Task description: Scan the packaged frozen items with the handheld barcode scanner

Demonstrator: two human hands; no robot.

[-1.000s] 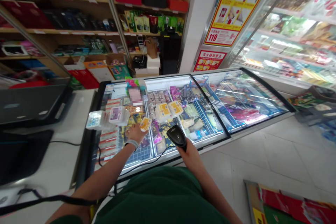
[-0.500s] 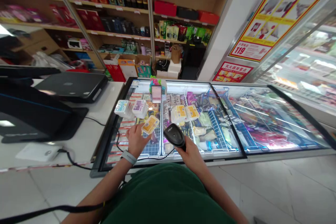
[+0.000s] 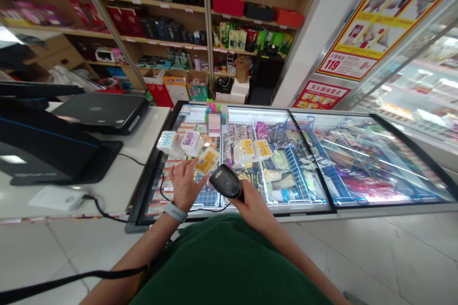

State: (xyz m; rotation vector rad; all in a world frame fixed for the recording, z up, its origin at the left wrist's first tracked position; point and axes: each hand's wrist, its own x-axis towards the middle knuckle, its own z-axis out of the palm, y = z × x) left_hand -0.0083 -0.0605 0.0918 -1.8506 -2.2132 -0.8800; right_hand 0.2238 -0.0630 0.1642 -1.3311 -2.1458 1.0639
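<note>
While our right hand keeps its grip closed around the black scanner, the scanner's long axis slants up-left, head toward the yellow-labelled box. That box's long axis runs from lower left to upper right. Our left hand has fingers at the box's left edge, though we cannot tell whether its grip is closed on it. Stacked boxes flank it on the freezer; bare glass lies nearer us, crossed by a cable.
</note>
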